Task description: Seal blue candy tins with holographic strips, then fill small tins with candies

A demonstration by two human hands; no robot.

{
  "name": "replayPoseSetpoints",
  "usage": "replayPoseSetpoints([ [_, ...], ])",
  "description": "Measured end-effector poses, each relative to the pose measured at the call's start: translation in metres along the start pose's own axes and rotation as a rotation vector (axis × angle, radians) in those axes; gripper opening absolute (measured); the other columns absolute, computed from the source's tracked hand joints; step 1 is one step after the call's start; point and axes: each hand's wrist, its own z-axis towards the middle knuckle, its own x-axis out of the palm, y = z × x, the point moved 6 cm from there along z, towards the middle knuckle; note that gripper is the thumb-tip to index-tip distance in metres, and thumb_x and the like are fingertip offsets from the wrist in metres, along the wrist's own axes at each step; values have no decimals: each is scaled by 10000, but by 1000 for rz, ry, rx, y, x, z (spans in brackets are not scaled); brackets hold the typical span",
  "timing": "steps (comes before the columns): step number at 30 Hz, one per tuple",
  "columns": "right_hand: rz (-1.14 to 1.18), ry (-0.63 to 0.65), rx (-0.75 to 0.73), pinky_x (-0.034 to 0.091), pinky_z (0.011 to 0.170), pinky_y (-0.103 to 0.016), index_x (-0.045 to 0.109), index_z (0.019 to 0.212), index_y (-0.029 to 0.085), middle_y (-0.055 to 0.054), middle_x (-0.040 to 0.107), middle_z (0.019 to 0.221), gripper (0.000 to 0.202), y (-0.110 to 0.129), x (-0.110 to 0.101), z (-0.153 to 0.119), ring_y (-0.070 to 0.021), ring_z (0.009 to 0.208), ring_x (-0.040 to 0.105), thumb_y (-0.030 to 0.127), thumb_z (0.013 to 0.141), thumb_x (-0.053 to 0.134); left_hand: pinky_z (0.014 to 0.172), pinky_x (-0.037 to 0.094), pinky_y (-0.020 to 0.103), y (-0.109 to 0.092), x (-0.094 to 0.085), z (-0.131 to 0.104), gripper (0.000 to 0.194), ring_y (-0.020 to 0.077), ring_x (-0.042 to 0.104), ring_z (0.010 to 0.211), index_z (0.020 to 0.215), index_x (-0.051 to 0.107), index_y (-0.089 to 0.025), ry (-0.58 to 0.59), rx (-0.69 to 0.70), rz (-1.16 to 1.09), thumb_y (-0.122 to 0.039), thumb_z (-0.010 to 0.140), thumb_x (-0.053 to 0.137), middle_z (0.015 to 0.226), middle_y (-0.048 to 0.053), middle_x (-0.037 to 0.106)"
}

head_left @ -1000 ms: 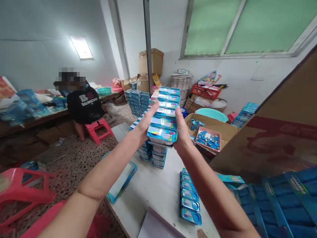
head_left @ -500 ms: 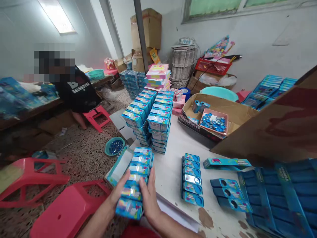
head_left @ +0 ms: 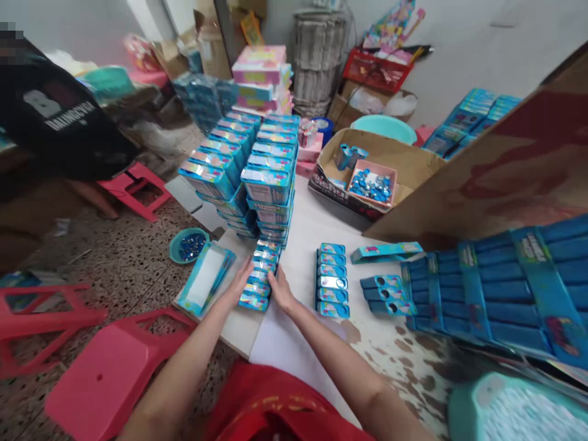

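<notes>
Head view: extended fwd & down w/ both arms, elbows apart, wrists near each other, meeting at row of tins (head_left: 258, 278). L hand (head_left: 239, 282): laid along left side of row, palm inward, directed fwd, fingertips hard to make out. R hand (head_left: 281, 293): laid along right side, palm inward, thumb near top edge, directed fwd & slightly left. Grip: grasping row btwn both hands, by long sides; exact finger contact too blurred to tell.

Pos. of row: over left part of table (head_left: 301, 233), directly in front of stacked tins (head_left: 269, 184), near end close to white paper (head_left: 280, 346). Contact w/ stack or tabletop: cannot tell. Orientation: long axis pointing away fr. body, far end angled slightly right; indiv. tins lying crosswise, shiny faces up.

Adjacent, left: flat blue-rimmed tray (head_left: 206, 278), long axis also slanting away & right; beyond it, bowl (head_left: 173, 248) w/ blue bits. Adjacent, right: second row of tins (head_left: 333, 278), apart fr. R hand, long axis pointing straight away fr. body; farther right, three loose tins (head_left: 388, 295) w/ dark round holes.
</notes>
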Motion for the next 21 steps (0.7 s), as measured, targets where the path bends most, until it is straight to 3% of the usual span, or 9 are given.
replayPoseSetpoints([
  [2,-183,67,-52,337,1060,-428,470,1324,167,-114,516,1346,563,7,-23,-23,-262,1250,458,513,887,386,1002,398,378,-15,-9,-24,401,249,491,1201,1141,556,-184,-240,211,235,-443,839,512,1195,119,598],
  [4,-437,73,-86,365,1035,-430,505,1297,153,-139,548,1301,458,10,-46,-52,-268,1211,488,374,910,398,1016,378,384,-29,4,-56,328,242,500,1166,1095,582,-182,-302,448,443,-392,869,470,1154,120,605],
  [5,-582,76,-81,389,1006,-446,512,1289,143,-157,555,1285,436,8,-54,-67,-283,1182,505,320,899,435,1000,392,378,-32,21,-70,295,232,528,1117,1066,599,-185,-229,554,519,-362,884,447,1109,113,621],
  [8,-950,152,-85,456,890,-478,551,1238,113,-204,562,1254,396,0,-59,-106,-315,1084,550,188,849,530,936,440,340,-23,90,-99,281,191,587,999,1007,635,-197,209,739,697,-268,917,378,1008,78,663],
  [12,-1056,338,-252,492,828,-418,625,1120,125,-167,645,1104,292,-7,-43,-146,-268,1002,592,97,864,488,969,403,404,9,151,-96,315,223,596,1035,1066,627,-166,566,632,1102,-241,918,360,1071,105,671],
  [15,-885,461,-325,509,798,-338,630,1113,182,-93,678,1052,292,-7,-47,-171,-214,940,625,104,873,482,939,406,423,38,167,-92,358,270,617,1010,1029,649,-153,881,433,1332,-377,904,400,1029,132,689],
  [17,-724,447,-289,503,832,-307,631,1104,205,-66,680,1068,266,-6,-62,-182,-192,975,626,150,880,500,899,431,351,54,171,-97,391,259,613,1030,1073,639,-174,1057,322,1316,-450,867,452,1087,117,677],
  [19,-592,375,-214,499,844,-291,646,1058,215,-53,683,1044,218,-9,-81,-188,-178,977,627,207,890,507,879,432,292,64,173,-98,438,238,589,1080,1182,583,-209,1065,246,1239,-449,820,523,1195,86,636],
  [21,-564,218,-151,499,821,-299,664,987,219,-52,680,972,198,-14,-104,-188,-178,928,627,246,906,485,873,426,277,71,173,-96,437,228,584,1089,1203,569,-238,960,203,1197,-411,802,549,1211,56,631],
])
